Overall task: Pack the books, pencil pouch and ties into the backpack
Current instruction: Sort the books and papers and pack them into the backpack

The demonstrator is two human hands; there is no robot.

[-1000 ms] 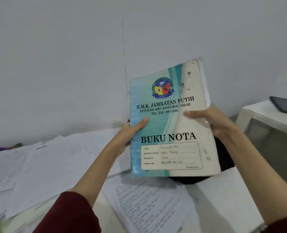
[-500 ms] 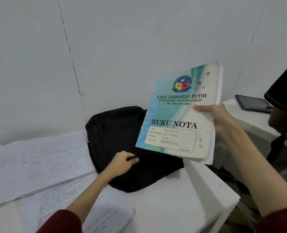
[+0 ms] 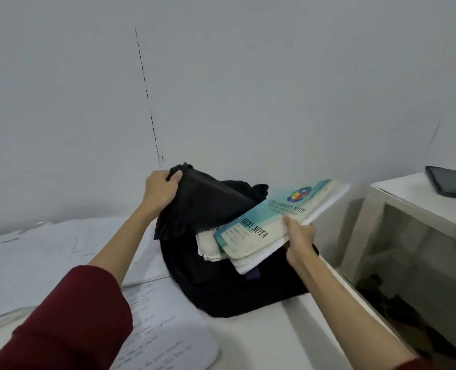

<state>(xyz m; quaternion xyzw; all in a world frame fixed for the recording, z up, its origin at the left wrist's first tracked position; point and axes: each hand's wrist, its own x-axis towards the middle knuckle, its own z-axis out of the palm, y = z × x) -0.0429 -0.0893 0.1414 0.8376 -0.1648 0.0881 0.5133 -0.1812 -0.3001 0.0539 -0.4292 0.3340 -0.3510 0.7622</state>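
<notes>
- Head view: the black fabric backpack point(image 3: 229, 289) lies on the white table point(image 3: 288, 343); its flap is gripped and lifted by the left hand point(image 3: 160, 190).
- The teal-and-cream note book point(image 3: 269, 231), pinched by the right hand point(image 3: 299, 239), is half inside the mouth.
- The flap should be kept high and the book slid in flat, beside the papers already inside.

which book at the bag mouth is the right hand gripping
The teal "BUKU NOTA" book, on top; the plain whitish book beneath it goes untouched.

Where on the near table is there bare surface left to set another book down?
Bare white table lies between the backpack, the handwritten sheets and the right forearm. Left of the backpack, loose papers crowd the top.
</notes>
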